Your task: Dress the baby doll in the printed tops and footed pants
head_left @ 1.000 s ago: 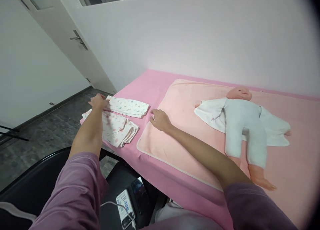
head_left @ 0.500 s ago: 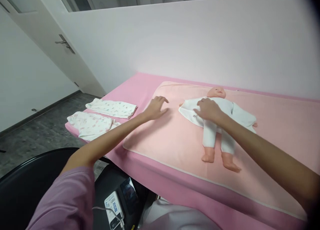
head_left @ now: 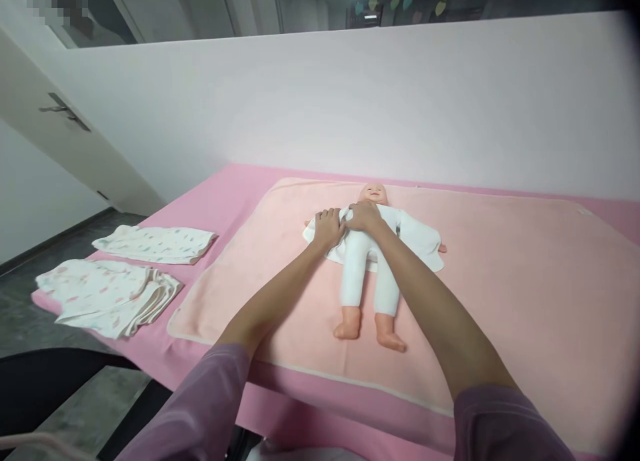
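Note:
A baby doll (head_left: 370, 274) in white clothes lies on its back on a light pink blanket (head_left: 500, 281), head toward the wall. Under it an open white garment (head_left: 420, 241) spreads to both sides. My left hand (head_left: 327, 226) is closed on the garment's left flap beside the doll's chest. My right hand (head_left: 364, 217) rests on the doll's upper chest with fingers curled round the white cloth there. Both hands almost touch each other.
Two folded patterned baby garments (head_left: 155, 243) (head_left: 107, 297) lie at the left end of the pink-covered table (head_left: 225, 201). A white wall stands behind the table. A door (head_left: 65, 121) and grey floor are at left; a black chair edge is at bottom left.
Both hands moved from the folded clothes at the left over to the doll, and now grip its white garment. The view has swung right, centring the doll.

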`<state>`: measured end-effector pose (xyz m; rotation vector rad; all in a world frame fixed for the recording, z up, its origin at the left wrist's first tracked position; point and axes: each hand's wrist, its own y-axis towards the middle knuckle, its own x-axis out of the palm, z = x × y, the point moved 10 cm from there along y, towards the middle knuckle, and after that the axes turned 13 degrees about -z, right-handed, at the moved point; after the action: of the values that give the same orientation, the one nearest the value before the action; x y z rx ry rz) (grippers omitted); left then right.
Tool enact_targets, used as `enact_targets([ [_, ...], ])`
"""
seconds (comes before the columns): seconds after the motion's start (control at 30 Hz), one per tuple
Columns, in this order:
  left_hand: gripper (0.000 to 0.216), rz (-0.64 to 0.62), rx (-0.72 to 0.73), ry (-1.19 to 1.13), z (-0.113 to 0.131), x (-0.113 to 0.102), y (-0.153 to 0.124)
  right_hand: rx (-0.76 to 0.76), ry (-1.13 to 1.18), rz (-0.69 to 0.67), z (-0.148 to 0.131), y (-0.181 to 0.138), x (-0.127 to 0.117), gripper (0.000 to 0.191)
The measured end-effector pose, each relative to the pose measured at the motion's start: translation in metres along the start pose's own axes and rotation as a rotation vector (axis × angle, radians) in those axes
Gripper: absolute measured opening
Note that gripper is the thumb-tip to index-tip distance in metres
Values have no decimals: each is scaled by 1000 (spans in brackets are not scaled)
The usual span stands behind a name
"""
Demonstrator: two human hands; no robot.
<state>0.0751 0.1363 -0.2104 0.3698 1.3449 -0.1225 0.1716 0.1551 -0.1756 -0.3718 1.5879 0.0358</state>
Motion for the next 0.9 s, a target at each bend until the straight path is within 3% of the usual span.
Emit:
enact_targets([
  [0.2,37,27,-31,-59,-16,6,6,34,84,75,3,16,5,50],
  [0.3,37,29,-68,-99,-23,5,8,22,161,151,17,11,2,50],
  [0.4,38,40,-108,-187,-32,4,6,1,273,226,47,0,-2,50],
  [0.57,41,44,-159,-367,-44,6,4,-92,805,481,125,-34,-17,39],
  [0.67,41,31,-153,-372,-43,9,5,-93,963,520,155,-45,-17,38],
  [0.77,40,57,-64,-399,-35,6,6,-81,959,520,151,-45,-17,39],
  [0.9,46,164,44,-516,-34,-3,4,-122,747,432,97,-26,-20,37],
])
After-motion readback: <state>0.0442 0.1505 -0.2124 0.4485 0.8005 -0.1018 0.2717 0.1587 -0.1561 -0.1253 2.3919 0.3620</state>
